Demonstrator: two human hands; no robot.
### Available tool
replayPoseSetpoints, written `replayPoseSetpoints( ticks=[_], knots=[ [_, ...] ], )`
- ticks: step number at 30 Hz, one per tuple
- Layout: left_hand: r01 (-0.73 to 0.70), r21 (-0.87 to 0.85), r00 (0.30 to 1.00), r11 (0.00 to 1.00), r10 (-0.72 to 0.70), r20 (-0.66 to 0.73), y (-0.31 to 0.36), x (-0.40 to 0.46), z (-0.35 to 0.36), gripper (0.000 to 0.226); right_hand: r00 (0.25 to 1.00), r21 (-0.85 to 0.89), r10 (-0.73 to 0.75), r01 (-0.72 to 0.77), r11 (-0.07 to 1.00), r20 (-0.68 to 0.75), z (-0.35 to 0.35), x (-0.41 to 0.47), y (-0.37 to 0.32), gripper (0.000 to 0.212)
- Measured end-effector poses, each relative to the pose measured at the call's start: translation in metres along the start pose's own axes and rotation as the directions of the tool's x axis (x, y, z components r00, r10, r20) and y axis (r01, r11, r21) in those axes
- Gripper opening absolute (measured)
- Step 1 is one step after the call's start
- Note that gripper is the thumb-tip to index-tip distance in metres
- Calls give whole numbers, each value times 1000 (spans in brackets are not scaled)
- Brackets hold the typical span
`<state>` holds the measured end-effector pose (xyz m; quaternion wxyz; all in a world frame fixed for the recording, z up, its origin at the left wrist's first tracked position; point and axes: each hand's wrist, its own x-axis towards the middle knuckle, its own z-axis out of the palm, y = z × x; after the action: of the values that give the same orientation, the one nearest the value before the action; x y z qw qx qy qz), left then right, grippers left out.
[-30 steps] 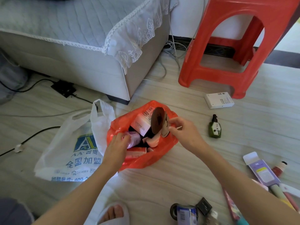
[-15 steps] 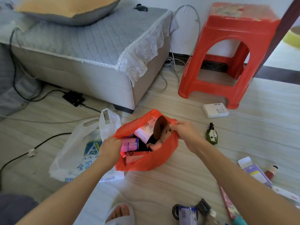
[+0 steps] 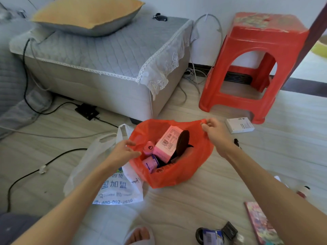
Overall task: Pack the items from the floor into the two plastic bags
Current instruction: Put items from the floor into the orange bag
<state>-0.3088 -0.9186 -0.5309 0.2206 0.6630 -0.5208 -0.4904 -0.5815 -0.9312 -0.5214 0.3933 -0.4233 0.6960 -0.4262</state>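
On the floor at center, the left hand (image 3: 123,152) reaches with loosely spread fingers to the nine-o'clock rim of the red bag (image 3: 178,175), lying over the white bag (image 3: 113,188), while the right hand (image 3: 215,134) pinches the two-o'clock rim.

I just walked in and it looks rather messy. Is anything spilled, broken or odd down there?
Nothing looks spilled or broken. The red bag is held open by the right hand, with boxes upright inside. The white bag lies flat beside it. A white box and a few small items lie loose on the floor, unpacked.
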Motion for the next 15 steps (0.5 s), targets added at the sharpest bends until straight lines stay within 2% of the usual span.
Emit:
replayPoseSetpoints(
  ticks=[2,4,6,9,12,15],
  knots=[
    [15,215,995,976,-36,93,3,-4,6,18,998,-69,13,-9,998,60,-2,-7,6,14],
    [17,335,990,942,-63,128,2,-6,9,7,996,-114,19,-9,993,89,-5,-11,10,19],
    [11,249,997,968,-29,67,0,-6,9,16,997,-131,12,-2,991,71,-10,-13,10,22],
    [-101,-68,992,993,96,-79,20,-10,4,17,999,-8,-20,20,1000,-27,-21,-9,3,21],
    [-263,-80,959,961,252,-128,48,-19,6,23,992,62,-51,59,996,-119,-32,-1,-4,26],
    [-303,-116,946,946,284,-153,55,-19,21,27,980,66,-45,58,996,-193,-43,8,-6,29]
  ],
)
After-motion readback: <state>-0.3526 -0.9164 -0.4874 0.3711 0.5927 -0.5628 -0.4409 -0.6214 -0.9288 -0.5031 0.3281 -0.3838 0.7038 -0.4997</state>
